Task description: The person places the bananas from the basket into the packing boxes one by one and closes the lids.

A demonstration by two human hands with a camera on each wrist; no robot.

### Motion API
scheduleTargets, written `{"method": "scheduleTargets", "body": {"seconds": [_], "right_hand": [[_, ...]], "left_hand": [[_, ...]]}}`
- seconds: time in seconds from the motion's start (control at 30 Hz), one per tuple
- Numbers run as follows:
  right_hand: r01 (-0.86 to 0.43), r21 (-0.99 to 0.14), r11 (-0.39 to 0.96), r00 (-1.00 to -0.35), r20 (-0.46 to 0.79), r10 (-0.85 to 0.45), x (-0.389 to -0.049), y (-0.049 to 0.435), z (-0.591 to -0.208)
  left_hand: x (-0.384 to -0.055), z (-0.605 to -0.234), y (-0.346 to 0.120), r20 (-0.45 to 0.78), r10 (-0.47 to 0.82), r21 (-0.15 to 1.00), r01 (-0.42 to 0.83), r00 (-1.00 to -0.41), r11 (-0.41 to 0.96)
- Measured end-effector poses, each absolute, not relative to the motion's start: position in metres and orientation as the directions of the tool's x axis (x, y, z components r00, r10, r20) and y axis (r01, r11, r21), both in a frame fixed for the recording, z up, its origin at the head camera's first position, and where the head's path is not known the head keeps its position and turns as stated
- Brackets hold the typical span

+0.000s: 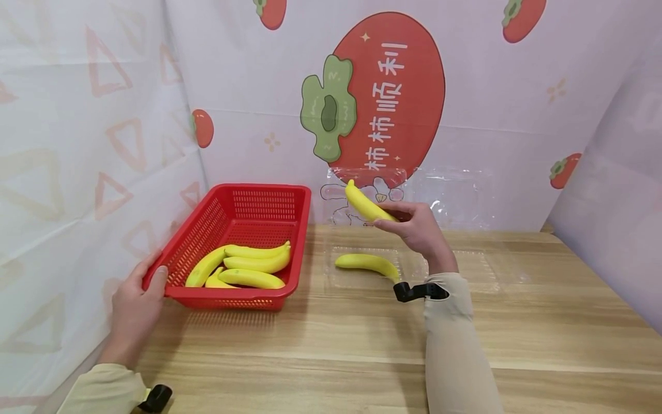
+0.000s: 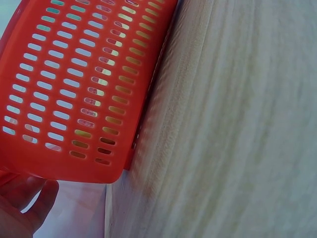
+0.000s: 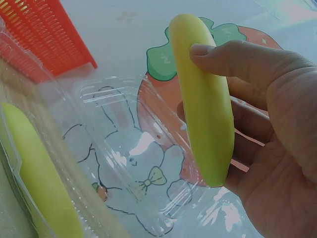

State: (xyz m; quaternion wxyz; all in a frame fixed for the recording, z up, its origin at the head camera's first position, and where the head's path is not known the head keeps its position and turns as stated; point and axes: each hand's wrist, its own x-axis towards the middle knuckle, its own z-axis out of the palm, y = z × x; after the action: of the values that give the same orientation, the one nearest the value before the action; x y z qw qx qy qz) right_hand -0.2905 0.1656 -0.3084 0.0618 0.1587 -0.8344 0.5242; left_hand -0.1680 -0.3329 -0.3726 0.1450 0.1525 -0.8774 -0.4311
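Note:
In the head view my right hand (image 1: 416,230) grips a yellow banana (image 1: 364,202) in the air, above a clear plastic clamshell box (image 1: 496,273). The right wrist view shows the thumb pressed on one side of this banana (image 3: 205,104), with the fingers behind it. Another banana (image 1: 367,263) lies in the left part of the box, whose transparent lid (image 1: 455,195) stands raised at the back. My left hand (image 1: 137,307) holds the near left corner of a red plastic basket (image 1: 233,293), thumb over the rim. Several bananas (image 1: 256,263) lie at the basket's near end.
Both the basket and the box stand on a wood-grain table (image 1: 320,356). A pale cloth with a large red persimmon print (image 1: 398,103) hangs behind them. More cloth (image 1: 77,172) rises close beside the left hand, and another panel (image 1: 620,201) bounds the right side.

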Motion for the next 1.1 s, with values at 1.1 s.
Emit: {"method": "scheduleTargets", "body": {"seconds": [1.1], "right_hand": [[-0.185,-0.753,0.631,-0.963,0.011,-0.27,-0.312,0.157,-0.355]], "left_hand": [[-0.166,-0.371,-0.331,0.144,-0.397,0.798,-0.131,-0.906,0.589]]}}
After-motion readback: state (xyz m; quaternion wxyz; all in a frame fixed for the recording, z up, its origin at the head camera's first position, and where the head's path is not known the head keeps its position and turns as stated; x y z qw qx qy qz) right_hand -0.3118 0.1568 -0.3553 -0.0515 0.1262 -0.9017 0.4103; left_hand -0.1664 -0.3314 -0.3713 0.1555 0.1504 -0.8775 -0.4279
